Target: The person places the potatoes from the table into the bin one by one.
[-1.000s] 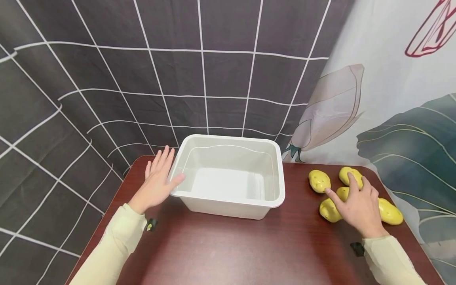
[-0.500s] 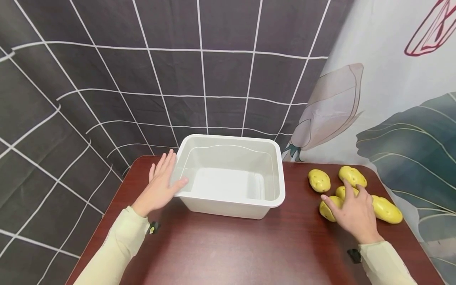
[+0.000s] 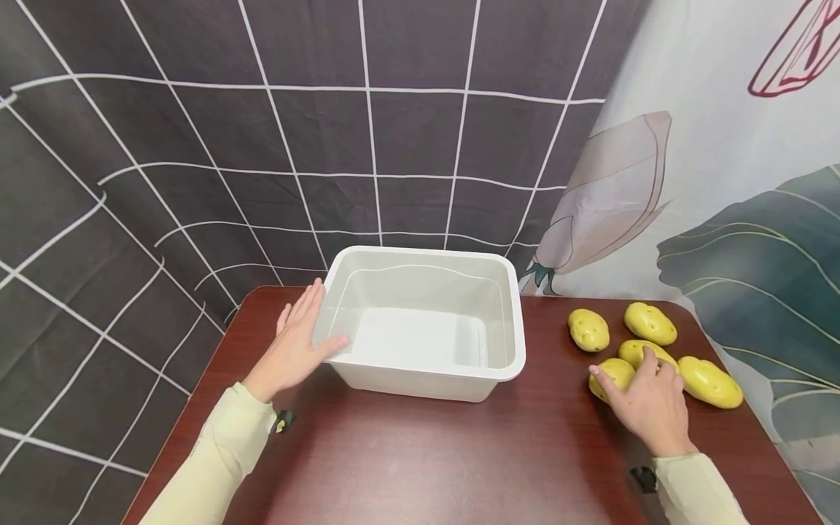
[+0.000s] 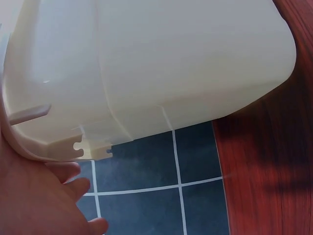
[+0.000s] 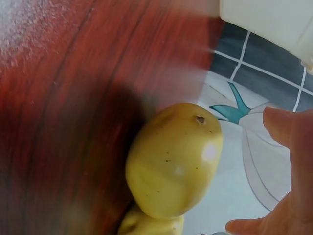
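Observation:
My left hand [image 3: 292, 350] rests at the left rim of a white plastic bin [image 3: 420, 370], fingers straight along its outside and thumb over the edge. In the left wrist view those fingers lie just under the rim. Over at the right, my right hand [image 3: 656, 412] hovers above the potatoes, fingers loosely bent and thumb apart from them. Under its thumb is the nearest potato [image 3: 622, 370]; the fingertips overlap the middle potato [image 3: 634, 350]. The right wrist view has one yellow potato [image 5: 173, 161] up close, with a gap between it and the hand.
Three more potatoes lie around these: one at the left [image 3: 588, 330], one at the back [image 3: 650, 324] and a long one at the right [image 3: 712, 383]. All are on a dark red table [image 3: 420, 459]. A dark gridded curtain [image 3: 420, 146] hangs close behind the bin.
My right hand has shifted left and slightly toward me, from the back and right potatoes to over the nearest one. The left hand has slid slightly closer against the bin.

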The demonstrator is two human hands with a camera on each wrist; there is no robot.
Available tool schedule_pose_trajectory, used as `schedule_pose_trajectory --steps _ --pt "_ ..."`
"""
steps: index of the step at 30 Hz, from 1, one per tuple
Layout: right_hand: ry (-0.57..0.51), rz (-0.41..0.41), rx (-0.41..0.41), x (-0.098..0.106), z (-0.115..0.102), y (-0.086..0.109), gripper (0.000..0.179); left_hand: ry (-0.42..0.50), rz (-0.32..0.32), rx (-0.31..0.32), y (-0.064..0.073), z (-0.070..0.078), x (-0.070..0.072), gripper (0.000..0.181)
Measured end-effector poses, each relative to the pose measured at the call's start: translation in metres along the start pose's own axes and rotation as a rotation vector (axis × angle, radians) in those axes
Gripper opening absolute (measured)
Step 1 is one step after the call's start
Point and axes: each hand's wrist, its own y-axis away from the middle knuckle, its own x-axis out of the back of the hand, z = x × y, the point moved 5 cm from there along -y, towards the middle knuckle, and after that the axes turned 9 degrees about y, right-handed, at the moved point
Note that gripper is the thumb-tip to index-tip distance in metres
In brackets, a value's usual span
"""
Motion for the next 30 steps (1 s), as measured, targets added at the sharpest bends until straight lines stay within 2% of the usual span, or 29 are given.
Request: schedule_pose_trajectory --steps 6,14,24,30 --pt "-0.004 -0.03 -0.026 -0.006 0.001 0.003 0.108 0.008 0.001 -0.001 0.001 -0.001 0.0 0.106" --pt "-0.004 -0.075 -0.1 -0.015 0.005 0.006 0.111 0.019 0.011 -0.001 0.0 -0.004 -0.002 0.107" --pt "-0.019 -0.081 -0.107 -0.022 0.003 0.008 0.109 0.037 0.014 -0.013 0.001 -0.004 -0.002 0.108" --pt "-0.018 -0.114 -0.119 -0.027 0.004 0.007 0.106 0.054 0.012 -0.001 0.001 -0.004 -0.003 0.109"
